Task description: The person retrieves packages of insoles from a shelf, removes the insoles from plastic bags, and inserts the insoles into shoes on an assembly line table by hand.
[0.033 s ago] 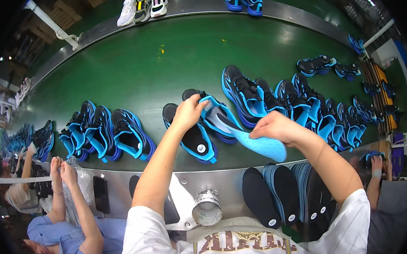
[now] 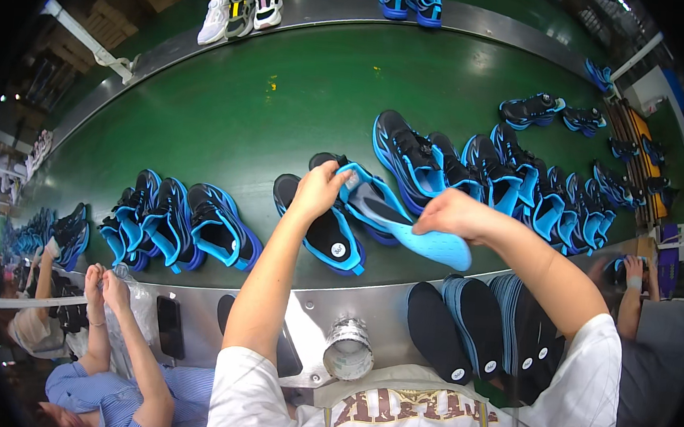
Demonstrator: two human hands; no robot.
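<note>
A black-and-blue sports shoe (image 2: 382,191) lies in front of me, its opening toward me. My left hand (image 2: 320,187) is closed on the shoe's tongue, pulling the opening wide. In my right hand (image 2: 454,215) is a light blue insole (image 2: 439,248), pinched near its heel end. The insole's front part is inside the shoe, so its tip is hidden, while the bent heel sticks out. Just left, partly behind my left forearm, sits another shoe (image 2: 286,190) with a black insole in it that bears a round white sticker.
Similar shoes (image 2: 222,225) stand left and right on the green belt (image 2: 244,135). Stacked insoles (image 2: 469,322) lie on the metal ledge, near a round tin (image 2: 348,353) and a phone (image 2: 169,328). A co-worker's hands (image 2: 107,286) are at left, another person's hand (image 2: 633,273) at right.
My right hand has moved slightly left, and the insole has slid a little farther into the shoe. My left hand keeps its grip on the tongue.
</note>
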